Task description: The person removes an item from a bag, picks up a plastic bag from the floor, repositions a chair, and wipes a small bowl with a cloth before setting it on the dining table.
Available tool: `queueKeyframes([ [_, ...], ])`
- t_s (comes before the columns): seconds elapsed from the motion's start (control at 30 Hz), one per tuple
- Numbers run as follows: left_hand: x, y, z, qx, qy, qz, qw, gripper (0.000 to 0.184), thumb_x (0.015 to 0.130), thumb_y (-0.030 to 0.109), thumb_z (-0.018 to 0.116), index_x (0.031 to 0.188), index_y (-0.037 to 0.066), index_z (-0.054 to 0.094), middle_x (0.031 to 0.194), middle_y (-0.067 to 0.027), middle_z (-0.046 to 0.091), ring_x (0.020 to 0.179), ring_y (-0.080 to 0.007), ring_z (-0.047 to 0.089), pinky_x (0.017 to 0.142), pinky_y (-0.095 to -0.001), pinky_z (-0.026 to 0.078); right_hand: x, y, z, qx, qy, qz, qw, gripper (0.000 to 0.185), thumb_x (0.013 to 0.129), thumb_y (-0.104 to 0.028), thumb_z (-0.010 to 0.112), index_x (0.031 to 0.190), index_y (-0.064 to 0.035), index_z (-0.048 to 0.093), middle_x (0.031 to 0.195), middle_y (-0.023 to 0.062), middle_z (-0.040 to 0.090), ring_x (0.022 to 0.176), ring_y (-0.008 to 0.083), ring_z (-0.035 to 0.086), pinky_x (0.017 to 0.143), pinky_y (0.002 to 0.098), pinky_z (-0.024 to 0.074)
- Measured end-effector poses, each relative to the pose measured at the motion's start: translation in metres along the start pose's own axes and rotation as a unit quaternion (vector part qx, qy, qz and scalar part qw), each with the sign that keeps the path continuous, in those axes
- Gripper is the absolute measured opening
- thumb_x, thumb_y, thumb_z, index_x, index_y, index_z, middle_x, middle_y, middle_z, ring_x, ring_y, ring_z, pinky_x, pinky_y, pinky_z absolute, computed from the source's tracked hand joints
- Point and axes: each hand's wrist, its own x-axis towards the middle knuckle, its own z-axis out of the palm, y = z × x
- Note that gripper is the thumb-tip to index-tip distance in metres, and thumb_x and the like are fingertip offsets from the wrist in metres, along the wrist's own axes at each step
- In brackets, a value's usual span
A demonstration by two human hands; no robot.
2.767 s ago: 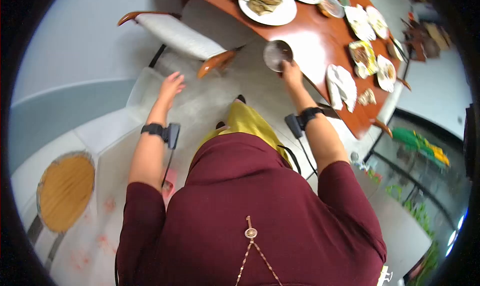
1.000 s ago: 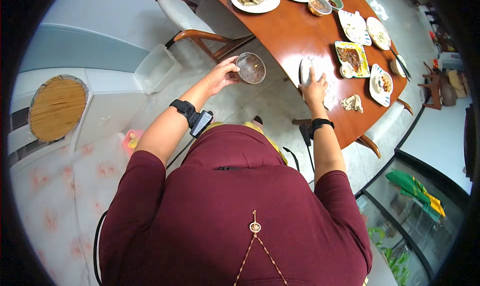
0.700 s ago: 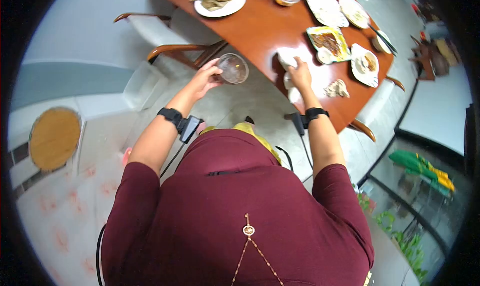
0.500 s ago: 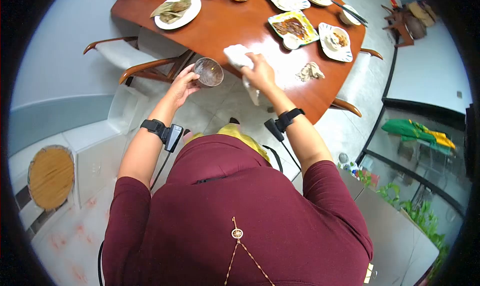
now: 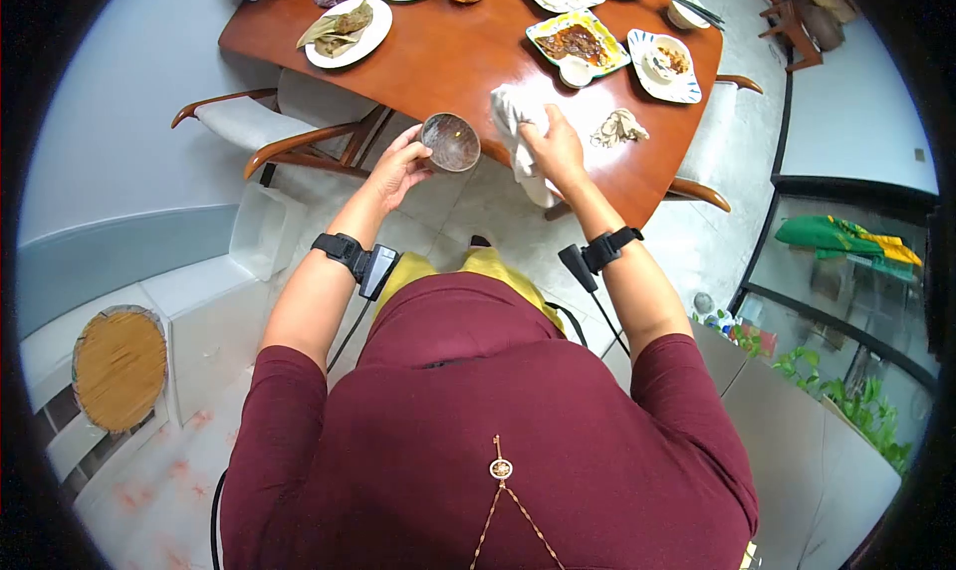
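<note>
My left hand (image 5: 398,170) is closed on the rim of a small dark round bowl (image 5: 453,145), tilted so that its inside faces me. It is held just off the near edge of the wooden table (image 5: 428,72). A white cloth (image 5: 513,107) hangs from my right hand (image 5: 558,154), whose fingers are closed on it at the table's edge. The cloth is apart from the bowl and its lower end droops below the tabletop. To the right of that hand lies a crumpled beige wad (image 5: 619,128), perhaps tissue or cloth.
Toward the back right sit a square plate with brown sauce (image 5: 543,34), a plate with a small bowl (image 5: 682,90) and chopsticks (image 5: 697,8) across a bowl. A plate of leaf wrappers (image 5: 373,37) is at left. Chairs (image 5: 234,122) flank the table.
Both hands have moved to the right, carrying the bowl and the white cloth. The cloth now hangs more vertically from my right hand.
</note>
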Motion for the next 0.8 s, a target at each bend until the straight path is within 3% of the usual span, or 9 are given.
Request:
queueKeyframes([
  [0.1, 0.001, 0.0, 0.0, 0.0, -0.028, -0.019, 0.999, 0.057, 0.074, 0.014, 0.056, 0.129, 0.011, 0.039, 0.116, -0.0058, 0.05, 0.104, -0.0194, 0.05, 0.087, -0.0364, 0.04, -0.01, -0.006, -0.016, 0.009, -0.054, 0.041, 0.998, 0.049, 0.069, -0.034, 0.059, 0.106, -0.0028, 0.05, 0.102, 0.0187, 0.058, 0.092, 0.0321, 0.058, 0.078, 0.0398, 0.0452],
  [0.2, -0.001, 0.003, 0.005, 0.012, -0.049, -0.028, 0.998, 0.057, 0.074, 0.014, 0.055, 0.129, 0.012, 0.039, 0.117, -0.0062, 0.05, 0.104, -0.0201, 0.05, 0.087, -0.0367, 0.041, -0.023, -0.001, -0.009, -0.062, -0.013, 0.068, 0.996, 0.054, 0.068, -0.032, 0.061, 0.11, -0.0017, 0.047, 0.107, 0.0196, 0.056, 0.093, 0.0326, 0.058, 0.078, 0.0389, 0.0458],
  [0.27, 0.0, 0.004, 0.005, -0.004, -0.054, -0.03, 0.998, 0.057, 0.074, 0.014, 0.055, 0.129, 0.012, 0.039, 0.116, -0.0064, 0.05, 0.103, -0.0208, 0.051, 0.087, -0.037, 0.041, -0.03, 0.013, -0.001, -0.066, 0.024, 0.051, 0.996, 0.059, 0.066, -0.028, 0.064, 0.115, -0.0013, 0.045, 0.108, 0.0205, 0.055, 0.094, 0.0326, 0.057, 0.079, 0.0381, 0.0459],
  [0.33, -0.001, 0.004, 0.002, 0.002, -0.071, -0.039, 0.997, 0.058, 0.074, 0.014, 0.056, 0.129, 0.013, 0.039, 0.114, -0.0062, 0.051, 0.101, -0.0206, 0.052, 0.087, -0.0373, 0.041, -0.04, 0.012, -0.001, -0.151, 0.059, -0.036, 0.986, 0.062, 0.064, -0.026, 0.066, 0.117, -0.0017, 0.044, 0.105, 0.0199, 0.056, 0.094, 0.0325, 0.056, 0.08, 0.0382, 0.0455],
  [0.4, -0.002, 0.005, -0.001, -0.002, -0.082, -0.043, 0.996, 0.057, 0.074, 0.014, 0.056, 0.129, 0.013, 0.039, 0.112, -0.0056, 0.051, 0.096, -0.0191, 0.052, 0.086, -0.0368, 0.042, -0.051, 0.014, -0.006, -0.184, 0.047, 0.005, 0.982, 0.062, 0.062, -0.025, 0.068, 0.115, -0.0011, 0.048, 0.102, 0.0197, 0.056, 0.092, 0.0329, 0.055, 0.081, 0.0381, 0.0451],
  [0.57, -0.001, 0.002, -0.011, 0.013, -0.119, -0.058, 0.991, 0.055, 0.073, 0.014, 0.056, 0.126, 0.014, 0.042, 0.101, -0.0016, 0.054, 0.088, -0.015, 0.052, 0.083, -0.0343, 0.042, -0.073, 0.016, -0.019, -0.112, 0.039, 0.118, 0.986, 0.051, 0.063, -0.026, 0.066, 0.104, 0.0008, 0.056, 0.099, 0.021, 0.054, 0.089, 0.0343, 0.055, 0.082, 0.0381, 0.0451],
  [0.8, -0.011, 0.001, 0.002, 0.043, -0.197, -0.078, 0.976, 0.054, 0.073, 0.013, 0.056, 0.125, 0.014, 0.043, 0.105, -0.0031, 0.053, 0.094, -0.0172, 0.052, 0.086, -0.0368, 0.041, -0.108, -0.006, -0.023, -0.122, 0.152, 0.093, 0.976, 0.05, 0.064, -0.026, 0.064, 0.106, -0.0009, 0.054, 0.113, 0.0248, 0.046, 0.096, 0.0379, 0.053, 0.084, 0.0401, 0.0444],
])
